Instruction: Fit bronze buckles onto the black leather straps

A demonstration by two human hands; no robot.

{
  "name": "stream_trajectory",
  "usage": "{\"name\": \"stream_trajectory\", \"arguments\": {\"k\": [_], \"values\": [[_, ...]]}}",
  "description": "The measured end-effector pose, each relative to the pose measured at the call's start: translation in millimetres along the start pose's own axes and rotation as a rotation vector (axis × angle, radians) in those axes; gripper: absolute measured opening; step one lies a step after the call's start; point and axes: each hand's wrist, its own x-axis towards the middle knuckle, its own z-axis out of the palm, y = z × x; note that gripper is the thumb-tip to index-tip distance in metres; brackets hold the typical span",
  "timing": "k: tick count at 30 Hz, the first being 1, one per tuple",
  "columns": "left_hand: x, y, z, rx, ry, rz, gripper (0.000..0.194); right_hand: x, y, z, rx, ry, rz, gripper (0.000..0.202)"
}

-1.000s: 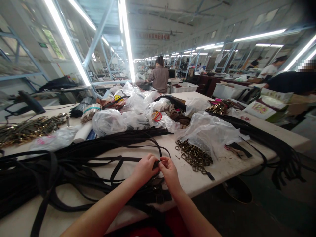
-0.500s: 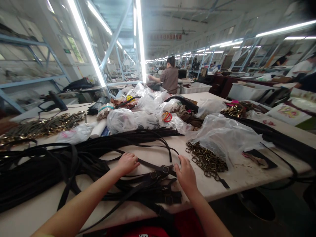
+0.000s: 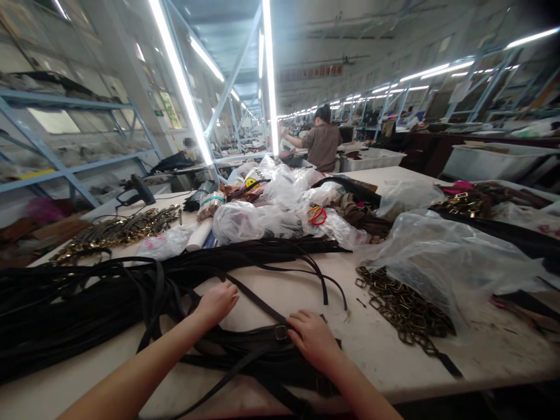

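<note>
A black strap (image 3: 258, 303) runs slantwise between my two hands, above the table. My left hand (image 3: 219, 302) is closed, its fingers curled at the strap's upper left part; the fingertips are partly hidden. At the other end, my right hand (image 3: 314, 339) lies palm down with fingers bent over the strap's end, beside a square metal buckle (image 3: 280, 332). Under and around the hands lie more black straps (image 3: 245, 353), bunched together, some with buckles. A long heap of black straps (image 3: 87, 303) stretches off to the left.
Dark metal rings (image 3: 406, 306) spill from a clear plastic bag (image 3: 441, 251) on the right of the table (image 3: 371, 361). Several plastic bags (image 3: 258, 221) are piled at the back. Brass-coloured hardware (image 3: 126, 230) lies back left. A co-worker (image 3: 321, 140) stands beyond the table.
My right hand has moved down and left onto the strap's end near the buckle, its fingers now bent over it. My left hand stays curled, slightly lower. The view has turned left.
</note>
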Motion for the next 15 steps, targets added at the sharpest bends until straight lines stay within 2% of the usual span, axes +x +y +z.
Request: {"name": "stream_trajectory", "arguments": {"k": [5, 8, 11, 15], "values": [[71.4, 78.8, -3.5, -0.055, 0.080, 0.094, 0.025, -2.6, 9.6, 13.3, -0.023, -0.009, 0.000, 0.032], [98.2, 104.5, 2.0, -0.071, 0.064, 0.138, 0.025, -2.9, 15.4, 19.1, -0.033, -0.013, -0.012, 0.034], [90.6, 107.5, 5.8, -0.074, 0.004, 0.197, 0.020, -4.9, 12.9, 15.7, -0.007, 0.020, -0.023, 0.033], [53.4, 81.0, 3.8, -0.065, -0.089, 0.233, 0.021, -4.1, 4.7, 4.1, 0.049, 0.078, 0.006, 0.028]]}}
